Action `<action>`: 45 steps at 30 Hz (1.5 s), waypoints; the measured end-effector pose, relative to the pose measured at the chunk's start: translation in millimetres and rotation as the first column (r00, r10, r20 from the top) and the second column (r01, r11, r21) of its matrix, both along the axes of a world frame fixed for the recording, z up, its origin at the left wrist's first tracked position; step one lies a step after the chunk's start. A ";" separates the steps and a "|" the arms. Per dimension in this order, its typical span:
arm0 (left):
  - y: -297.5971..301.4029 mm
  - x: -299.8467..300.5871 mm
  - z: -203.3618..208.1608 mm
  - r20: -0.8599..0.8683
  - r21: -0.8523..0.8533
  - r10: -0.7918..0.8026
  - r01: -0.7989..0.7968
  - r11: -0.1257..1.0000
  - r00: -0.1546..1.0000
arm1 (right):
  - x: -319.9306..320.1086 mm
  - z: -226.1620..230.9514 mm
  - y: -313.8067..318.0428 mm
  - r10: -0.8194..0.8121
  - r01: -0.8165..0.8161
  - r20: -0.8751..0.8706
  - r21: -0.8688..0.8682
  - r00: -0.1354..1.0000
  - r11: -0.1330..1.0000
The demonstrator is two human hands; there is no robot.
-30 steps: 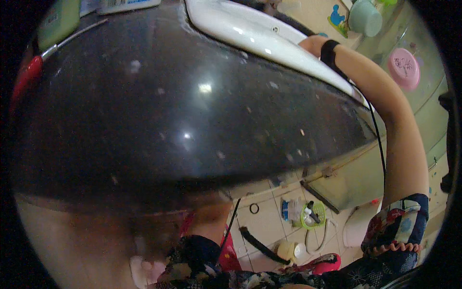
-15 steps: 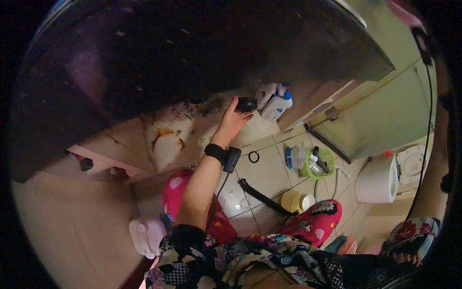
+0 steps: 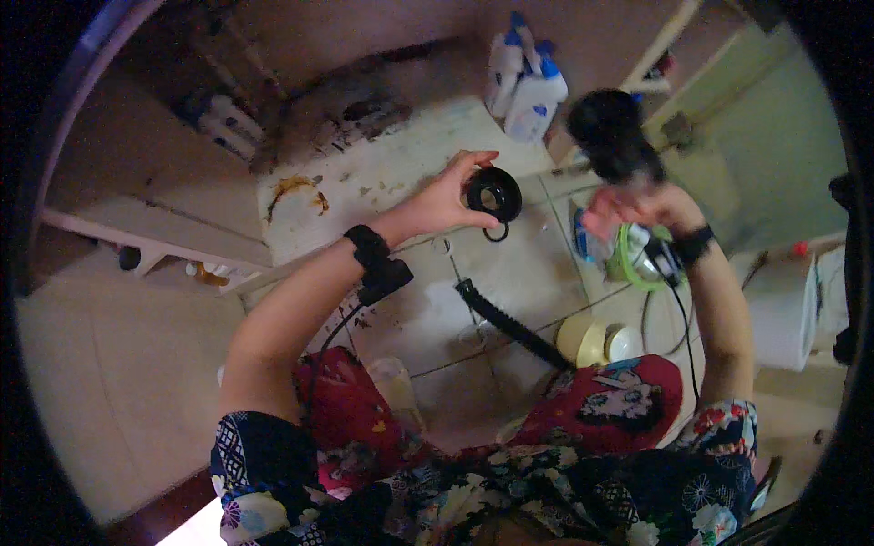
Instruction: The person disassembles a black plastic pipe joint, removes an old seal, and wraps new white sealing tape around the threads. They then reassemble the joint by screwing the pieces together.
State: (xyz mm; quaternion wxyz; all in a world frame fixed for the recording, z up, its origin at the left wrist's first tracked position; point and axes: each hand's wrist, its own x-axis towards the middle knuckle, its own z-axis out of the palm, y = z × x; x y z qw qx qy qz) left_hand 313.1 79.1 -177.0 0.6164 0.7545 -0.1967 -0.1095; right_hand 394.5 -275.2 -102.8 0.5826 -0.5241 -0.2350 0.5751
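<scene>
My left hand (image 3: 446, 196) pinches a black round plastic ring (image 3: 494, 194), its hollow centre turned up toward me. A thinner black ring (image 3: 497, 235) shows just below it, against the floor tiles. Raised at the right, my right hand (image 3: 642, 205) grips a black cylindrical plumbing fitting (image 3: 612, 136), smeared by motion. The two black pieces are apart. On the tiles between my knees and the left hand lies a black corrugated hose (image 3: 514, 323).
White bottles with blue caps (image 3: 534, 105) stand on the stained cabinet base (image 3: 382, 168). A green basket (image 3: 628, 259) is partly behind my right hand. Yellowish containers (image 3: 583, 338) sit near my right knee, and a white toilet (image 3: 778, 309) stands at the right.
The dark surface across the top has left the view, uncovering the cabinet. My right hand has come up from the lower right with the black fitting. My left hand still holds the black ring.
</scene>
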 end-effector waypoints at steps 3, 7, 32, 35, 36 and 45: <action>-34.0 -8.4 -64.8 -0.109 0.032 -0.078 0.081 0.996 0.991 | 5.5 -85.8 32.0 -0.083 0.111 -0.113 0.265 0.990 0.958; -73.0 -24.8 -133.6 -0.274 0.137 -0.137 0.180 0.974 0.952 | 4.1 -133.9 53.0 -0.059 0.090 -0.182 0.168 0.982 0.982; 40.1 -3.8 -8.0 -0.030 0.462 0.144 -0.114 0.880 0.989 | -20.6 -205.4 47.9 0.057 0.274 0.737 -0.320 0.673 0.907; 62.3 -70.0 -66.3 -0.198 0.522 0.010 0.097 0.848 0.980 | -26.8 -228.0 14.6 0.216 0.201 0.691 -0.470 0.690 0.859; 65.6 -97.0 -86.4 -0.261 0.599 -0.031 0.187 0.779 0.965 | -33.9 -234.6 8.7 0.332 0.150 0.683 -0.543 0.650 0.826; 55.8 -214.7 -145.8 -0.886 -0.032 -0.111 0.180 0.983 0.451 | -103.8 -251.3 67.6 0.593 -0.141 0.587 -0.635 0.551 0.759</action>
